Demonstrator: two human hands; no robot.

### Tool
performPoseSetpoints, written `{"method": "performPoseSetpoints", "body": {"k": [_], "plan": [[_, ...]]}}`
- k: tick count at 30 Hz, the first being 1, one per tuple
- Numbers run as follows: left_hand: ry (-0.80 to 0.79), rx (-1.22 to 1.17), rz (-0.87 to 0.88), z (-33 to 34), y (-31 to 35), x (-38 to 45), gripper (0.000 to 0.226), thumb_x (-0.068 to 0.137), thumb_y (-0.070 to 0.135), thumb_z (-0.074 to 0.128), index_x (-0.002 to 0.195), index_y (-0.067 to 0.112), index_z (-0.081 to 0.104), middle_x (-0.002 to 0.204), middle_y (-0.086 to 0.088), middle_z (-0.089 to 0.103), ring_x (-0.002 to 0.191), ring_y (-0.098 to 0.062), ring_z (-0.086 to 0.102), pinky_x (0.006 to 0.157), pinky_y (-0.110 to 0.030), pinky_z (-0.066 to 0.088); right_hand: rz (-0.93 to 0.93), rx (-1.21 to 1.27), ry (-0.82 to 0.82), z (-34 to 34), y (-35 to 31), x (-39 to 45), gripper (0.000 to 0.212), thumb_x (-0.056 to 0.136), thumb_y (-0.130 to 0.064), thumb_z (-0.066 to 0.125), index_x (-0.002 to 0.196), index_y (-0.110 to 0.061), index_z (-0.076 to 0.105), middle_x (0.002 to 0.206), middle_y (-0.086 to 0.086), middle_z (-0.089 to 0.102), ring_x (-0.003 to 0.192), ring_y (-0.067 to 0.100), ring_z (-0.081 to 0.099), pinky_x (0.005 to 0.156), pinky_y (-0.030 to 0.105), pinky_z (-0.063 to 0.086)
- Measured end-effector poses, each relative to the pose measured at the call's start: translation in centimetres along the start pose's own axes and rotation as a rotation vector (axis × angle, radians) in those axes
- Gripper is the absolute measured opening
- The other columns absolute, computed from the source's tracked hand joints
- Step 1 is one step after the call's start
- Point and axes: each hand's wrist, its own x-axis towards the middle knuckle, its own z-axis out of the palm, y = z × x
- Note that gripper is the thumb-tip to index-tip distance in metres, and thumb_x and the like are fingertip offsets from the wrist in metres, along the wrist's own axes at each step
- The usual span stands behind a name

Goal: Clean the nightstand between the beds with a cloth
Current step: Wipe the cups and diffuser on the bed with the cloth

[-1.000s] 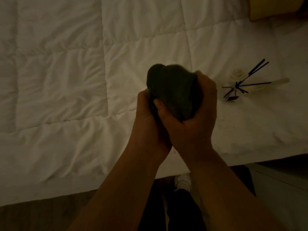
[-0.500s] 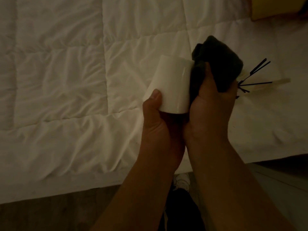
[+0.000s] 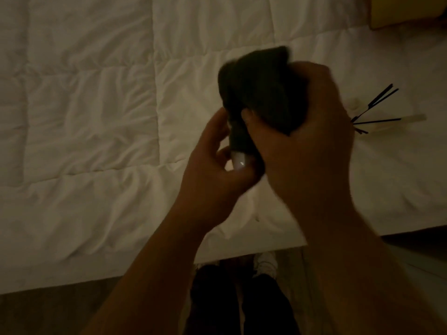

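Head view, dim and motion-blurred. My right hand (image 3: 307,141) grips a dark cloth (image 3: 261,93), bunched over a small white glossy object (image 3: 238,162). My left hand (image 3: 217,163) curls round that object's lower end; only a sliver of it shows, so I can't tell what it is or whether anything is in it. All of this is above the white quilted bed (image 3: 84,117), not at the nightstand, which isn't in view. Black reed sticks (image 3: 377,110) lie loose on the quilt just right of my right hand.

Risks: the glossy object could slip from a partial grip, and my right hand could knock the sticks.
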Motion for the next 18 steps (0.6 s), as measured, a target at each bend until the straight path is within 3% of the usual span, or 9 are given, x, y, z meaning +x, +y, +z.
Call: {"method": "performPoseSetpoints", "body": {"k": [2,3,4,6,9,12,15,18], "plan": [[-0.099,0.005,0.030,-0.6,0.4,-1.1,0.084,0.075,0.005,0.075,0.146,0.019,0.032,0.141,0.001,0.047,0.121,-0.016,0.055,0.086,-0.032,0.054,0.193,-0.092,-0.209,-0.8,1.7,2.9,0.032,0.083,-0.032,0.070,0.108,-0.034,0.051,0.087,-0.026,0.056,0.080,-0.010,0.058,0.071,0.014,0.050],[-0.138,-0.025,0.053,-1.0,0.6,-1.5,0.084,0.074,0.003,0.076,0.145,0.019,0.032,0.141,0.000,0.046,0.120,-0.017,0.056,0.083,-0.031,0.055,0.341,0.010,-0.325,-1.0,2.2,3.7,0.029,0.083,-0.029,0.070,0.108,-0.030,0.055,0.090,-0.020,0.061,0.080,-0.002,0.063,0.072,0.018,0.053],[-0.172,-0.038,0.085,-1.3,0.8,-1.7,0.083,0.074,0.003,0.075,0.143,0.019,0.032,0.140,-0.001,0.045,0.119,-0.018,0.056,0.083,-0.031,0.054,0.484,0.206,-0.433,-1.2,2.9,4.0,0.030,0.084,-0.023,0.069,0.111,-0.024,0.058,0.096,-0.012,0.067,0.083,0.005,0.067,0.073,0.026,0.057],[-0.213,-0.079,0.168,-1.7,1.2,-1.5,0.077,0.075,0.005,0.072,0.140,0.018,0.032,0.139,-0.005,0.042,0.120,-0.021,0.054,0.084,-0.034,0.054,0.695,0.692,-0.487,-1.4,4.0,3.5,0.038,0.081,-0.015,0.065,0.119,-0.017,0.062,0.108,0.004,0.071,0.095,0.020,0.070,0.077,0.038,0.057],[-0.182,-0.274,0.149,-1.1,0.9,-1.1,0.076,0.073,0.018,0.075,0.138,0.017,0.035,0.134,-0.012,0.044,0.118,-0.028,0.054,0.084,-0.039,0.053,0.807,1.135,-0.367,-0.5,4.6,1.3,0.036,0.071,-0.023,0.066,0.107,-0.018,0.070,0.103,0.008,0.073,0.094,0.026,0.068,0.072,0.038,0.058],[0.091,-0.594,-0.022,0.4,-0.3,-1.1,0.075,0.062,0.029,0.079,0.130,0.021,0.046,0.123,-0.009,0.058,0.113,-0.029,0.061,0.084,-0.041,0.054,0.852,1.306,-0.128,0.8,5.2,-0.9,0.029,0.078,-0.021,0.065,0.105,-0.017,0.073,0.111,0.011,0.071,0.104,0.027,0.067,0.088,0.042,0.056],[0.321,-0.713,-0.115,2.0,-1.4,-1.4,0.069,0.063,0.037,0.072,0.127,0.026,0.048,0.124,-0.010,0.059,0.107,-0.026,0.065,0.078,-0.037,0.056,0.749,1.183,0.030,1.3,4.9,-2.3,0.034,0.086,-0.017,0.062,0.119,-0.023,0.064,0.118,0.005,0.068,0.107,0.022,0.066,0.084,0.035,0.056],[0.404,-0.646,-0.102,2.6,-2.0,-1.3,0.064,0.066,0.039,0.070,0.126,0.032,0.047,0.120,-0.004,0.061,0.099,-0.018,0.069,0.074,-0.034,0.056,0.629,0.983,0.123,1.5,4.6,-4.1,0.041,0.089,-0.018,0.063,0.128,-0.025,0.055,0.122,-0.001,0.066,0.112,0.019,0.063,0.088,0.038,0.054]]}}
